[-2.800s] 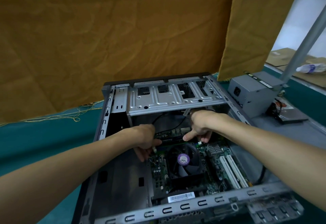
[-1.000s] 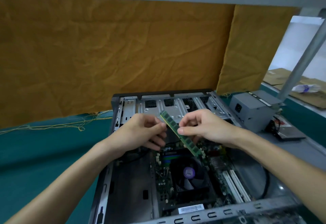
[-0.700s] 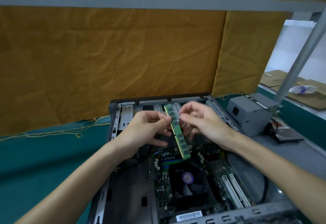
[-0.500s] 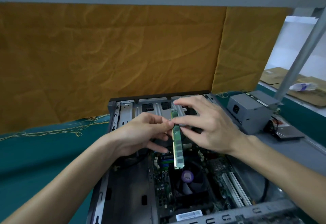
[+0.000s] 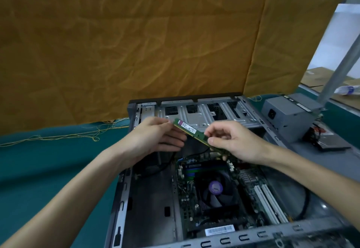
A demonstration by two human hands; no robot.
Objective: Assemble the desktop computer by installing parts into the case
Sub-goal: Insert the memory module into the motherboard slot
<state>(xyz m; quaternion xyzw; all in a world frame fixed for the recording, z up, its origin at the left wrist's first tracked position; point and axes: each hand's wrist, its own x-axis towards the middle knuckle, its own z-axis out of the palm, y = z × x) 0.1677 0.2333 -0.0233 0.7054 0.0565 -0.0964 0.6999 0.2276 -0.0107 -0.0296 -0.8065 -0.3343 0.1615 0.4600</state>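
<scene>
While above case (image 5: pixel 194 115); left hand (image 5: pixel 155 140) pinches RAM stick (image 5: pixel 194 133); right hand (image 5: pixel 233 142) pinches it too

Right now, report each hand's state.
Left hand: pinches the far end of the memory stick.
Right hand: pinches its near end.
</scene>
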